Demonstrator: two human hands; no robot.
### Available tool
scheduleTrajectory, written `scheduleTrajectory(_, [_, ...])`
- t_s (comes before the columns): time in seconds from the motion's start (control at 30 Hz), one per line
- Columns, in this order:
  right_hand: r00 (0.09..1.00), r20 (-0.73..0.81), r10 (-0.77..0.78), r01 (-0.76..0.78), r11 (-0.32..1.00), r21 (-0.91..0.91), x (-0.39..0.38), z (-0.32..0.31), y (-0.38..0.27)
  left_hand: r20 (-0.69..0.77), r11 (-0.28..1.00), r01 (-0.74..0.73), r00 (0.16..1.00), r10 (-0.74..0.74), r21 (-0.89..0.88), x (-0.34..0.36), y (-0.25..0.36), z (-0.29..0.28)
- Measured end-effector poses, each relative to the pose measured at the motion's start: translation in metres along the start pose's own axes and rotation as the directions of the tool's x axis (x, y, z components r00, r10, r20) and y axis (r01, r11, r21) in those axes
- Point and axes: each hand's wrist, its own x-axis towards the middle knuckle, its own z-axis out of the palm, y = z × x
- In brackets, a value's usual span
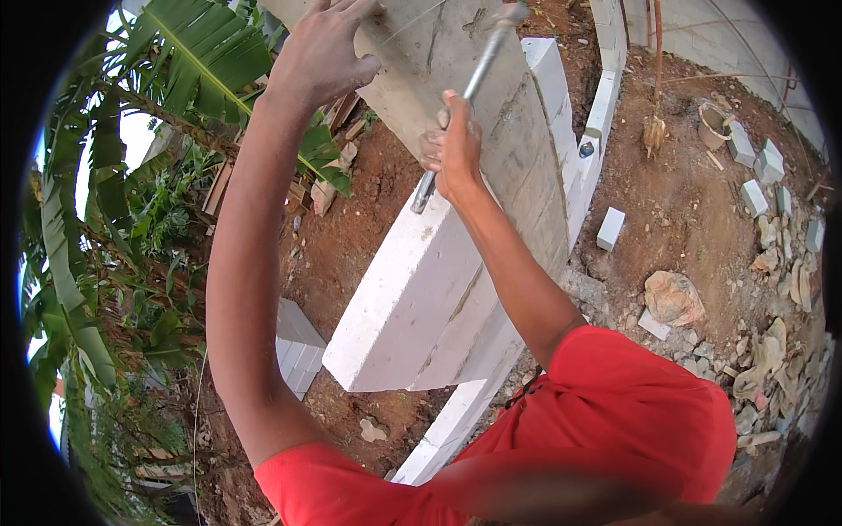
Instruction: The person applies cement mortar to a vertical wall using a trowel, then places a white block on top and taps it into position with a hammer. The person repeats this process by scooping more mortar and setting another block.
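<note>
My right hand (460,151) is wrapped round the silver shaft of a hammer (488,63). Its blurred head points up and away, and the shaft's lower end sticks out below my fist. Beneath it runs a wall of white blocks (412,307), with a grey, cement-smeared face (517,167) beyond. My left hand (326,54) is raised at the upper left, thumb and fingers apart, beside the edge of the grey face. Some of its fingertips run out of the picture, and whether it touches the surface I cannot tell.
Banana leaves (197,61) crowd the left side. White blocks (300,346) are stacked below the wall on the left. On the right, the reddish soil holds a loose block (610,229), a large stone (674,298), a bucket (714,125) and rubble (761,373). A low block course (452,430) continues toward me.
</note>
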Motion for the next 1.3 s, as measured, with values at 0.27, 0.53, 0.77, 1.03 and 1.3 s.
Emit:
scheduleTrajectory(0.27, [0.794,0.155,-0.588,0.545,0.801,0.247,-0.061,-0.011,-0.087,0.024,0.998,0.059,0.998,-0.059,0.014,-0.007,0.001,-0.007])
scheduleTrajectory(0.53, [0.994,0.048,0.1,-0.104,0.991,0.089,-0.015,0.007,0.001,0.06,0.999,0.015,0.998,-0.018,0.039,0.001,0.003,-0.003])
scheduleTrajectory(0.77, [0.765,0.146,-0.627,0.571,0.765,0.298,-0.068,-0.009,-0.101,0.096,0.999,0.023,0.995,-0.025,0.022,-0.002,0.001,-0.01])
scheduleTrajectory(1.03, [0.992,0.027,0.119,-0.122,0.982,0.141,-0.029,0.019,0.007,0.115,0.997,0.056,0.991,-0.062,0.055,0.003,0.0,-0.012])
scheduleTrajectory(1.3, [0.618,0.087,-0.781,0.689,0.592,0.418,-0.05,-0.017,-0.093,0.103,1.0,0.006,0.995,-0.009,0.027,-0.003,0.005,-0.012])
